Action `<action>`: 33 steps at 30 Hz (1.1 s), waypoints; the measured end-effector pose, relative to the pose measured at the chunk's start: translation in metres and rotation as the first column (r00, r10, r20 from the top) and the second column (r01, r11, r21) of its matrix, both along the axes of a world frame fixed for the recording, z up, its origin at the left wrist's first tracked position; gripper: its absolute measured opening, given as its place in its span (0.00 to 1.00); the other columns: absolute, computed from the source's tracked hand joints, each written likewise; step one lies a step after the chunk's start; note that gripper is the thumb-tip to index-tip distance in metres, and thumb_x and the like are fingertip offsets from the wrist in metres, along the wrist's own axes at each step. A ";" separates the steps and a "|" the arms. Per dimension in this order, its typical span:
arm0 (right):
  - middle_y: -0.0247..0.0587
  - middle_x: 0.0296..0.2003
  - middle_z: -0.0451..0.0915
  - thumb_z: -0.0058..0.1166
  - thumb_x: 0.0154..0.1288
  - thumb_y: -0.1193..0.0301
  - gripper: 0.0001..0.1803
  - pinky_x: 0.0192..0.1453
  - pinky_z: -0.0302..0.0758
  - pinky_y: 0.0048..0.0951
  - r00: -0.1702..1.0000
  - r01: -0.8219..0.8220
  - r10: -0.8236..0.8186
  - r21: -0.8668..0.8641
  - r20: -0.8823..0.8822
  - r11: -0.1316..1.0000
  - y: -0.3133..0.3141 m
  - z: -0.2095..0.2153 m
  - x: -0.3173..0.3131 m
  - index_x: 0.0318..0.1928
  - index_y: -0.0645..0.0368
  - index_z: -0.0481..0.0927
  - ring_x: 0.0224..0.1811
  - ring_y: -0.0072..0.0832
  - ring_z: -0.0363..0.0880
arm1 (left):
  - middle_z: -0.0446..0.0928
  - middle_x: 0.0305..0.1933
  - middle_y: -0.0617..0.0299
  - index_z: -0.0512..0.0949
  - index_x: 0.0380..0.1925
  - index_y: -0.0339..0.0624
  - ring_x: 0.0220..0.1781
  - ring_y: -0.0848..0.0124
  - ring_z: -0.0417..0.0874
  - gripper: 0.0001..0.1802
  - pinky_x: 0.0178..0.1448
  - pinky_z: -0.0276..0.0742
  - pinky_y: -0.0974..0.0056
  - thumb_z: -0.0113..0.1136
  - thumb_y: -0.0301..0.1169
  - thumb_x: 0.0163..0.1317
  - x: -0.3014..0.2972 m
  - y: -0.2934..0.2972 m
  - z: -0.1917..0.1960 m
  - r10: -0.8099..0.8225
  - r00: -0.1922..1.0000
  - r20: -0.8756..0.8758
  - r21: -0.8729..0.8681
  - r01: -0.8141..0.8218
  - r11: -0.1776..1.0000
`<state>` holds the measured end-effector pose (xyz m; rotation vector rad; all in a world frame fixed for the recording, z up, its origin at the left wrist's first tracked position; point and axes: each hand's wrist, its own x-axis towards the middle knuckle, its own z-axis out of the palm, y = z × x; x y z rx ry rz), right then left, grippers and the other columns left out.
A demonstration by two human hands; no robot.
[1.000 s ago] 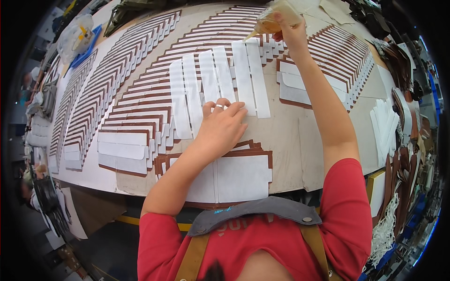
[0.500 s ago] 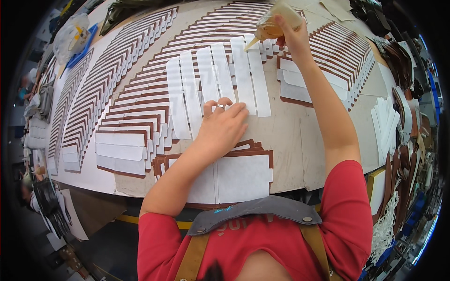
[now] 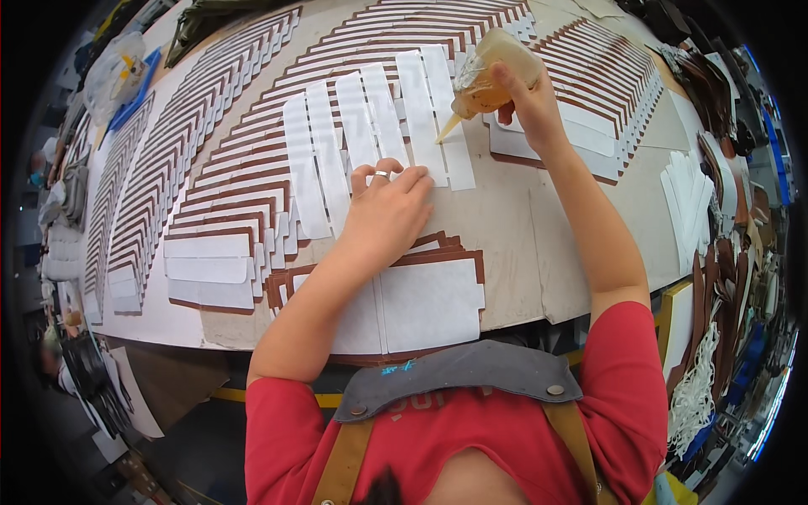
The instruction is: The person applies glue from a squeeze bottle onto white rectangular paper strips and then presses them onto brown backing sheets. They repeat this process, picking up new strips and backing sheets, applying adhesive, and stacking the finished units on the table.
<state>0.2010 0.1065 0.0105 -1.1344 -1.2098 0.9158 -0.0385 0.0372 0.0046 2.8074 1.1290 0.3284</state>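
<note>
My right hand [image 3: 528, 108] grips a soft amber squeeze bottle [image 3: 486, 77], tilted so its pointed nozzle aims down at a long white strip [image 3: 425, 118]. My left hand [image 3: 389, 212], a ring on one finger, lies flat with its fingertips pressing the lower ends of the white strips [image 3: 362, 122] laid side by side on the work table [image 3: 522, 244]. Under my left forearm lies a brown-edged piece with wide white panels [image 3: 429, 295].
Fanned rows of brown-and-white striped pieces [image 3: 177, 177] cover the left and far side of the table, more at the right [image 3: 614, 93]. A stack of white pieces [image 3: 686, 202] and dark brown parts [image 3: 732, 269] sit at the right edge. A clear bag [image 3: 114, 71] lies far left.
My right hand has brought the bottle down from the far edge of the table toward me, its nozzle now over the white strips. My left hand stays pressed on the strips.
</note>
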 end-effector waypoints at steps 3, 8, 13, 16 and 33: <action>0.37 0.27 0.75 0.62 0.56 0.53 0.30 0.14 0.65 0.15 1.000 -0.012 0.012 -0.026 0.010 1.000 -0.015 0.000 -0.001 0.47 0.62 0.65 0.14 0.15 0.69 | 0.72 0.53 0.67 0.75 0.46 0.43 0.55 0.64 0.70 0.16 0.62 0.51 0.52 0.57 0.32 0.56 0.000 0.000 -0.001 -0.002 1.000 0.012 -0.009 0.002 1.000; 0.36 0.28 0.75 0.62 0.56 0.53 0.31 0.14 0.64 0.15 0.998 -0.024 0.019 -0.089 -0.063 0.996 -0.035 0.000 -0.003 0.50 0.62 0.66 0.15 0.15 0.69 | 0.73 0.52 0.67 0.74 0.46 0.43 0.55 0.63 0.70 0.16 0.62 0.51 0.53 0.56 0.31 0.56 0.000 -0.001 0.000 -0.001 1.000 0.007 -0.032 0.001 0.999; 0.37 0.33 0.77 0.56 0.61 0.54 0.25 0.18 0.69 0.17 0.988 -0.040 0.038 -0.014 -0.148 0.999 -0.006 0.002 0.013 0.47 0.61 0.70 0.23 0.19 0.75 | 0.73 0.52 0.66 0.74 0.46 0.43 0.55 0.63 0.69 0.16 0.62 0.52 0.53 0.56 0.31 0.56 0.000 -0.001 0.003 0.001 1.000 0.010 -0.040 -0.001 0.999; 0.37 0.29 0.78 0.56 0.61 0.53 0.23 0.22 0.73 0.18 0.998 0.028 -0.023 0.066 -0.066 0.997 0.017 -0.009 0.012 0.43 0.61 0.72 0.19 0.21 0.75 | 0.73 0.51 0.66 0.75 0.46 0.43 0.55 0.63 0.69 0.16 0.61 0.52 0.54 0.56 0.31 0.56 0.000 0.000 0.001 -0.003 1.000 -0.016 -0.026 0.002 1.000; 0.36 0.32 0.77 0.57 0.60 0.52 0.25 0.16 0.65 0.18 0.983 0.118 -0.099 0.123 -0.152 0.985 0.039 0.009 0.008 0.45 0.61 0.71 0.18 0.20 0.73 | 0.72 0.52 0.67 0.74 0.46 0.43 0.55 0.64 0.69 0.16 0.61 0.52 0.52 0.57 0.31 0.55 0.002 0.000 -0.001 0.008 1.000 -0.018 -0.022 -0.008 1.000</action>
